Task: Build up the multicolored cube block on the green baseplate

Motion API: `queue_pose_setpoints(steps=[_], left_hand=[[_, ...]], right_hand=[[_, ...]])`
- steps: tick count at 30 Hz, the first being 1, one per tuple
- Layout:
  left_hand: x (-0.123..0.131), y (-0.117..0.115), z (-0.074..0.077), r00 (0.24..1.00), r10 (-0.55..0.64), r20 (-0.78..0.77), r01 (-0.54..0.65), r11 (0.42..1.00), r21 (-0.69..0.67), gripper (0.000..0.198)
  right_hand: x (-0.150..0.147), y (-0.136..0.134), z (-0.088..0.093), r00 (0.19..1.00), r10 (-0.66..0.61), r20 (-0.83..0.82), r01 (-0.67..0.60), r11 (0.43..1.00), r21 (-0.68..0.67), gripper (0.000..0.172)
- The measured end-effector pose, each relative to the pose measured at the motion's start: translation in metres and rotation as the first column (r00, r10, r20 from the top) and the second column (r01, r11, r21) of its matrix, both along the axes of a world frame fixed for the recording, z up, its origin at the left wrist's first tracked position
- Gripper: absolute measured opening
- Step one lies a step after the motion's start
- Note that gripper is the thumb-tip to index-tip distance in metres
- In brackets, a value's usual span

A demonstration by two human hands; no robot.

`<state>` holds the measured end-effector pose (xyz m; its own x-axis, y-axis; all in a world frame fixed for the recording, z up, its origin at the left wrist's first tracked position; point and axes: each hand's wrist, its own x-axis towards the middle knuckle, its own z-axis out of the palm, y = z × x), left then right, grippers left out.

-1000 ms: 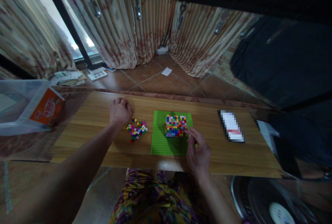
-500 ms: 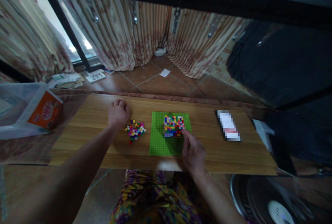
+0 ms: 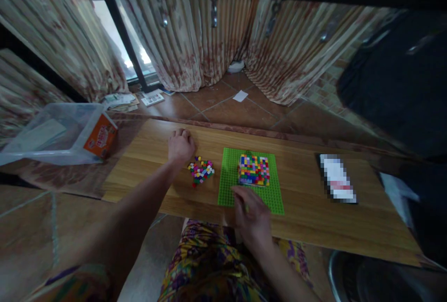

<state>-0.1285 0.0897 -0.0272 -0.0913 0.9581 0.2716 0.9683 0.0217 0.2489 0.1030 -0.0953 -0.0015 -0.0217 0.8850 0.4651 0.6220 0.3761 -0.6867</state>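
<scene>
A multicoloured block of small bricks point(image 3: 254, 170) stands on a green baseplate point(image 3: 228, 188) in the middle of a wooden table point(image 3: 300, 218). My right hand point(image 3: 249, 216) hovers over the baseplate's near edge, just short of the block, with its fingers curled in; what they hold, if anything, is hidden. To the left of the plate lies a loose pile of small coloured bricks point(image 3: 201, 171). My left hand point(image 3: 180, 146) rests as a fist on the table right behind that pile.
A clear plastic bin point(image 3: 45, 136) with an orange box point(image 3: 101, 136) sits at the table's left end. A blurred-out flat object point(image 3: 337, 183) lies at the right. A dark bag point(image 3: 401, 83) is beyond it, with curtains behind and papers on the floor.
My right hand has drawn back from the block's near right corner to the baseplate's near edge. My left fist has stayed by the pile. The view has swung, shifting everything rightwards.
</scene>
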Motion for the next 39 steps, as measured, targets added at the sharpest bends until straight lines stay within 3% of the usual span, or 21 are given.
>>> queue_pose_setpoints(steps=[2, 6, 13, 21, 27, 39], left_hand=[[0.000, 0.000, 0.000, 1.000, 0.004, 0.010, -0.004, 1.000, -0.004, 0.028], [0.000, 0.000, -0.002, 1.000, -0.001, 0.018, 0.001, 1.000, 0.003, 0.028], [0.000, -0.001, -0.001, 1.000, -0.003, 0.008, 0.003, 1.000, 0.009, 0.029], [-0.001, 0.001, -0.002, 1.000, 0.003, 0.009, -0.003, 1.000, 0.009, 0.029], [-0.001, 0.001, -0.002, 1.000, -0.007, 0.005, 0.007, 1.000, 0.007, 0.030], [-0.001, 0.001, -0.002, 1.000, -0.010, 0.020, 0.010, 1.000, 0.007, 0.030]], right_hand=[[-0.020, -0.002, -0.008, 0.989, 0.132, 0.068, -0.131, 0.991, -0.016, 0.022], [-0.053, 0.004, -0.018, 0.965, 0.203, 0.165, -0.200, 0.979, -0.037, 0.020], [-0.080, 0.034, -0.023, 0.905, 0.227, 0.359, -0.225, 0.973, -0.049, 0.014], [-0.088, 0.042, -0.033, 0.861, 0.189, 0.472, -0.194, 0.980, -0.037, 0.011], [-0.085, 0.035, -0.030, 0.881, 0.212, 0.422, -0.211, 0.976, -0.050, 0.012], [-0.059, -0.002, -0.025, 0.976, 0.206, 0.076, -0.203, 0.978, -0.041, 0.020]])
